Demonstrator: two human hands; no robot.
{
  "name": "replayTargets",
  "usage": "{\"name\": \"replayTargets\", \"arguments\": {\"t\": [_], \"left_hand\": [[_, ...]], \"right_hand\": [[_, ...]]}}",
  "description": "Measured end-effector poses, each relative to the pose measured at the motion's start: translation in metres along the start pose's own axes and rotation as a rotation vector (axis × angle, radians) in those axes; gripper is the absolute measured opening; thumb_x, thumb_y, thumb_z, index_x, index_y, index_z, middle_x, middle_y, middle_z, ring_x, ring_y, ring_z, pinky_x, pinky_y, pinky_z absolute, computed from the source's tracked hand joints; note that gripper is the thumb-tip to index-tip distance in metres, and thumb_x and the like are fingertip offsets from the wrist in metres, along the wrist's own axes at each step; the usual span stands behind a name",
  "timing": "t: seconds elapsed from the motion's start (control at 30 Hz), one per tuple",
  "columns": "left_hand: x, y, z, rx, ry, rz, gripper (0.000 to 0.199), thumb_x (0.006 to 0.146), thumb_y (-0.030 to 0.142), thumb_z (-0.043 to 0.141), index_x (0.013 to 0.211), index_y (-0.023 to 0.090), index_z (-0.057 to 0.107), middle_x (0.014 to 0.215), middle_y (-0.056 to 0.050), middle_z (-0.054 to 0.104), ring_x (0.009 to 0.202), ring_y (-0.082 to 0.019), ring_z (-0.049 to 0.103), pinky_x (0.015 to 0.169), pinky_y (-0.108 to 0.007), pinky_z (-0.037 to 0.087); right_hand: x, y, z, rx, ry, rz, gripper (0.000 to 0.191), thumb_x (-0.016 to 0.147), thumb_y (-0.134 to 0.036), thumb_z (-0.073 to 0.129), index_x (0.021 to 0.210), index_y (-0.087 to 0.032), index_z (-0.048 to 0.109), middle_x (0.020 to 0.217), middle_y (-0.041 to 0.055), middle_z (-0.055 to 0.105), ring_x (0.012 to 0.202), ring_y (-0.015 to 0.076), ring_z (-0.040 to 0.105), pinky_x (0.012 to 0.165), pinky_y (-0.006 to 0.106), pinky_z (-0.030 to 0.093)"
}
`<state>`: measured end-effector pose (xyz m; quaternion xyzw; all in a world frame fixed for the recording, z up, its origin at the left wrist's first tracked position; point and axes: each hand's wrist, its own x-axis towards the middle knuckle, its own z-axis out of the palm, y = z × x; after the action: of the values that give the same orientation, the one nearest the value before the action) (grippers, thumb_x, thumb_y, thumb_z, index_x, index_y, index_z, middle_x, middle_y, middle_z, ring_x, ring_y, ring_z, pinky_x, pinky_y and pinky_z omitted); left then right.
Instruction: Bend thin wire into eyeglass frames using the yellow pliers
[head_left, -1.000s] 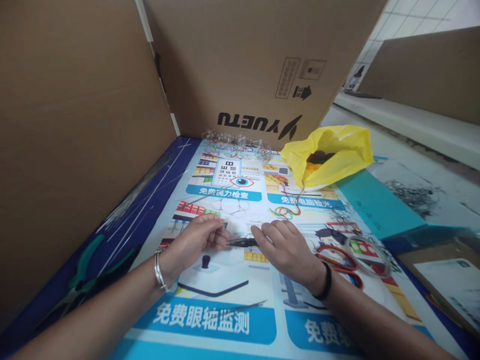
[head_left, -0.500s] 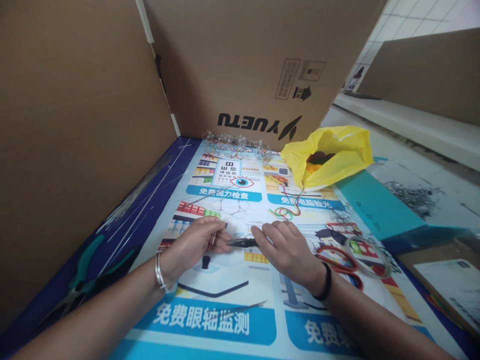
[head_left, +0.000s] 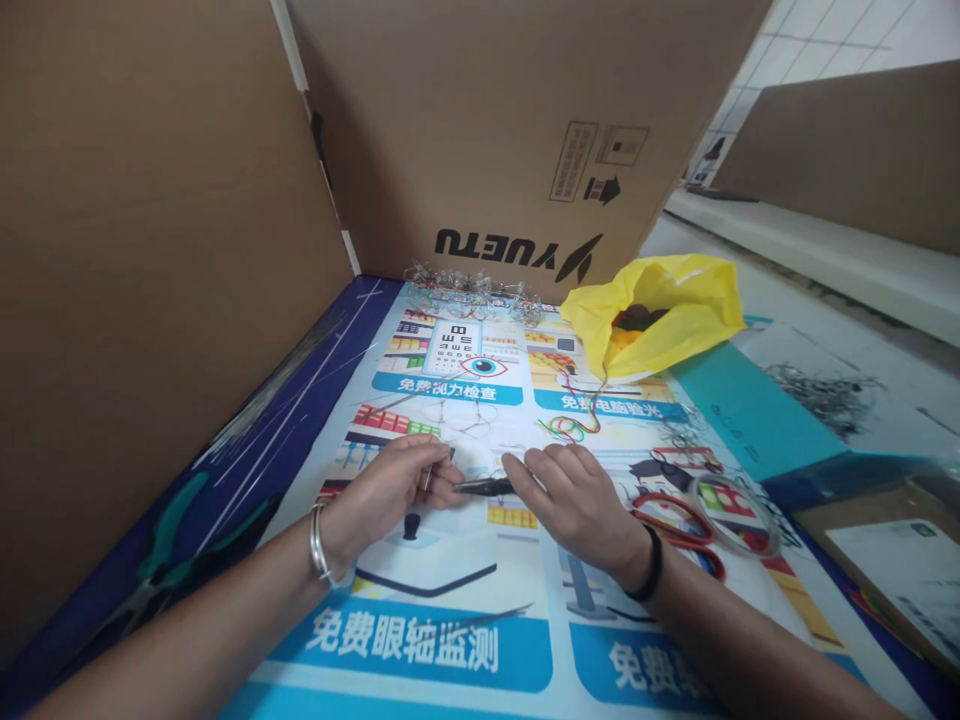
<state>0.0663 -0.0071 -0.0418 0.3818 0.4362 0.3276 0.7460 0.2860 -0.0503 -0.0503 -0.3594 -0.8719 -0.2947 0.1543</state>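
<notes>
Right hand (head_left: 566, 500), grip closed around pliers (head_left: 487, 487), left hand (head_left: 401, 485), grip pinched on wire (head_left: 428, 478), plier tips at left hand, scissors (head_left: 690, 542) nearby

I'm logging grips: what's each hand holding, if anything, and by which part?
Right hand grips dark pliers by the handle end; left hand pinches what looks like thin wire, part unclear.

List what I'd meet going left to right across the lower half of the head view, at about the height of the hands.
Teal-handled pliers → left hand → dark-tipped tool → right hand → red-handled scissors → brown package with a white label.
</notes>
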Motion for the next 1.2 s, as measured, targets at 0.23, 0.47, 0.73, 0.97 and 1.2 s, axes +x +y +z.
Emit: {"name": "replayTargets", "arguments": {"t": [0.23,0.47,0.73,0.97,1.2], "left_hand": [[0.000,-0.001,-0.001,-0.012,-0.009,0.003,0.017,0.074,0.029,0.062,0.070,0.014,0.055,0.061,-0.003,0.066,0.051,-0.014,0.063,0.051,-0.024,0.045],[0.002,-0.003,-0.003,0.002,-0.033,0.030,0.017,0.076,0.030,0.061,0.071,0.015,0.054,0.065,-0.003,0.066,0.053,-0.013,0.061,0.056,-0.026,0.047],[0.002,-0.002,-0.007,0.119,-0.069,0.178,0.025,0.084,0.039,0.054,0.073,0.017,0.052,0.078,-0.002,0.065,0.066,-0.011,0.059,0.063,-0.023,0.047],[0.004,0.001,-0.011,0.343,-0.097,0.351,0.023,0.086,0.036,0.051,0.077,0.016,0.059,0.084,-0.004,0.064,0.075,-0.012,0.058,0.073,-0.026,0.046],[0.002,0.003,-0.012,0.496,-0.124,0.346,0.023,0.087,0.033,0.048,0.079,0.016,0.061,0.083,-0.004,0.064,0.079,-0.015,0.060,0.073,-0.026,0.047]], "right_hand": [[0.001,0.000,0.000,-0.018,0.020,-0.013,0.025,0.087,-0.012,0.047,0.111,-0.013,0.056,0.091,0.0078,0.060,0.079,0.0181,0.049,0.071,0.035,0.035],[0.001,0.001,0.000,-0.016,0.009,-0.010,0.024,0.088,-0.012,0.045,0.110,-0.015,0.056,0.091,0.0073,0.060,0.079,0.0180,0.047,0.070,0.035,0.034],[0.002,-0.002,0.007,0.076,-0.088,0.064,0.019,0.087,-0.016,0.048,0.103,-0.014,0.058,0.076,0.0043,0.056,0.071,0.0174,0.045,0.065,0.033,0.032],[0.003,-0.005,0.010,0.331,-0.228,0.254,0.015,0.087,-0.032,0.053,0.088,-0.019,0.060,0.076,0.0027,0.059,0.072,0.0161,0.051,0.063,0.028,0.034],[0.004,-0.003,0.006,0.443,-0.381,0.298,0.017,0.087,-0.033,0.053,0.095,-0.020,0.061,0.080,0.0018,0.062,0.074,0.0150,0.055,0.064,0.025,0.037]]}}
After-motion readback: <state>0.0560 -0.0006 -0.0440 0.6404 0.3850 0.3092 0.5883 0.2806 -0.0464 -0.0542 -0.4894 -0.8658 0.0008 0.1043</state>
